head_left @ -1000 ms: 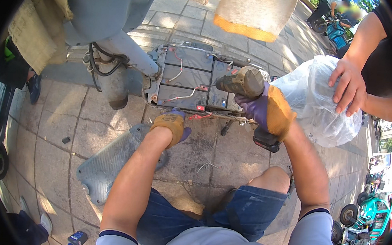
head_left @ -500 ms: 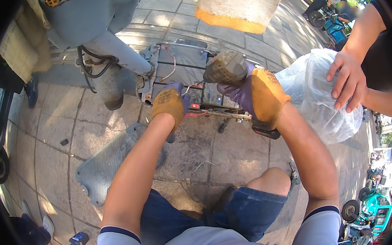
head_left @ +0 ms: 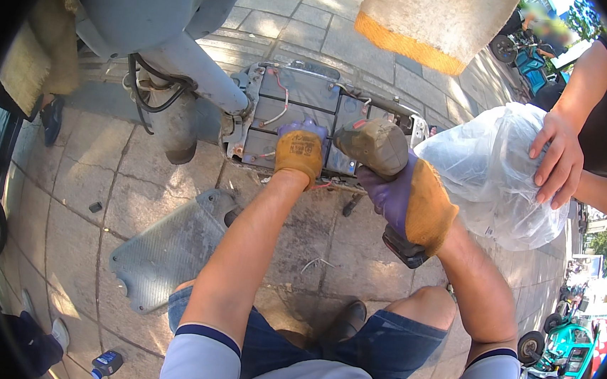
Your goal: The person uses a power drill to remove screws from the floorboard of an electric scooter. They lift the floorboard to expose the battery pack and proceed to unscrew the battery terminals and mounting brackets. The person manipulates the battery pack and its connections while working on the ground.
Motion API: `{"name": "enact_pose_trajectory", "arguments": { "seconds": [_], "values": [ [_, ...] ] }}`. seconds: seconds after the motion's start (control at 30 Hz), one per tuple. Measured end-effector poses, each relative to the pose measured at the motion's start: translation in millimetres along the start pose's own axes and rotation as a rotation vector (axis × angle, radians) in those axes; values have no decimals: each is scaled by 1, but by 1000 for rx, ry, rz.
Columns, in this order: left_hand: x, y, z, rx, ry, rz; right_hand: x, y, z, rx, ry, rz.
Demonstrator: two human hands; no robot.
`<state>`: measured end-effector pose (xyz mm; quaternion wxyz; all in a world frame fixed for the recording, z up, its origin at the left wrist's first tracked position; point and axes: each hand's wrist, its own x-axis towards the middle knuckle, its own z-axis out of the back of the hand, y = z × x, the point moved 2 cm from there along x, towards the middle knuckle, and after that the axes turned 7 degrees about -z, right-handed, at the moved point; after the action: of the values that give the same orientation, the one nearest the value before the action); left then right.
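My right hand [head_left: 416, 202], in a purple and orange work glove, is wrapped round the handle of a worn cordless drill [head_left: 380, 147]. The drill's head is over the right half of a row of grey batteries [head_left: 294, 87] in the scooter's floor tray. Its dark battery pack [head_left: 406, 246] shows below my hand. My gloved left hand [head_left: 299, 150] lies on the near batteries, fingers bent and close together; what they grip is hidden. A pale wire with red ends [head_left: 282, 102] loops across the batteries beside it.
The scooter's grey front and steering column [head_left: 184, 73] stand at left. A ribbed floor panel [head_left: 170, 250] lies on the paving. At right another person's hand [head_left: 559, 156] rests on a clear plastic bag [head_left: 490, 176]. A blue-labelled bottle [head_left: 106, 365] lies lower left.
My left hand has shifted right and farther over the batteries. My right hand has drawn the drill toward me and tilted it. The whole view has shifted slightly.
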<state>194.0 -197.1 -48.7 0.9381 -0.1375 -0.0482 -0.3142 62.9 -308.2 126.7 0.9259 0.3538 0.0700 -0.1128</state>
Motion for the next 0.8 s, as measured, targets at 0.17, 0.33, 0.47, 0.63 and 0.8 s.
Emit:
{"name": "enact_pose_trajectory", "arguments": {
  "seconds": [0.17,0.33,0.47,0.63,0.8],
  "values": [
    [1,10,-1,9,37,0,4,11,3,14,50,-40],
    [3,-2,23,36,279,-32,0,7,5,70,97,38],
    [4,5,9,22,77,-2,11,4,14,4,100,104],
    [7,11,2,-18,55,26,8,11,13,-30,81,-9],
    [-2,7,4,-35,19,-40,13,5,19,-284,95,174]
  ]
}}
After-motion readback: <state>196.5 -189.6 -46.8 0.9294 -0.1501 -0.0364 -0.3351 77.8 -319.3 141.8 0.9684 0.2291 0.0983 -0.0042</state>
